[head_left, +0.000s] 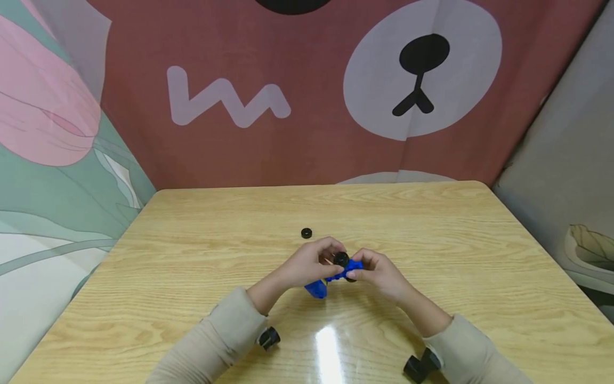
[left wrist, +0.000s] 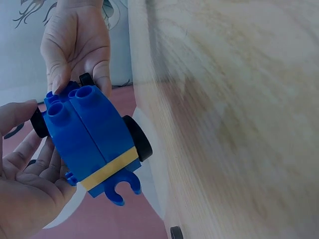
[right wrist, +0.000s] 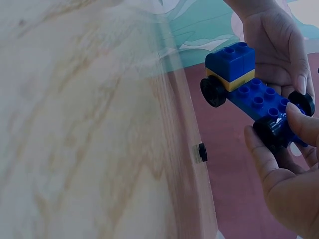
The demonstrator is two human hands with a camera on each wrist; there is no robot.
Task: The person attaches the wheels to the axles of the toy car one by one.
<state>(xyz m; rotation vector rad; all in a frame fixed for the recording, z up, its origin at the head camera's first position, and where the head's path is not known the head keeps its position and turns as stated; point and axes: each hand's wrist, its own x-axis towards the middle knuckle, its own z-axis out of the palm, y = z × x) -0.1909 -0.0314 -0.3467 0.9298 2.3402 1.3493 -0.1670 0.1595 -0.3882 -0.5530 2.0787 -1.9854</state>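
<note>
Left hand [head_left: 307, 264]: thumb and fingers pinching a wheel [left wrist: 39, 122] at the car's plain end. Right hand [head_left: 386, 274]: gripping that same end between thumb and fingers. Neither is free on my feed.

Car [right wrist: 244, 102]: blue, a yellow layer [right wrist: 242, 81] at its other end, held up over the surface [head_left: 216, 213], well short of the far edge. I count three wheels on it: the pinched one, a second [right wrist: 269, 132] across from it at the right fingers, a third [right wrist: 213, 91] beside the yellow layer. Opposite the third I get a bare blue stub [left wrist: 71, 178].

Loose wheel [head_left: 306, 233]: lying flat beyond the hands, toward the far edge, slightly left of that edge's middle.

My reading: step in hand is seating the pinched wheel, though I can't tell whether it is fully home. Next move calls for the right hand steadying the car, the left fetching the loose wheel, then lining it up with the stub and pressing straight.
</note>
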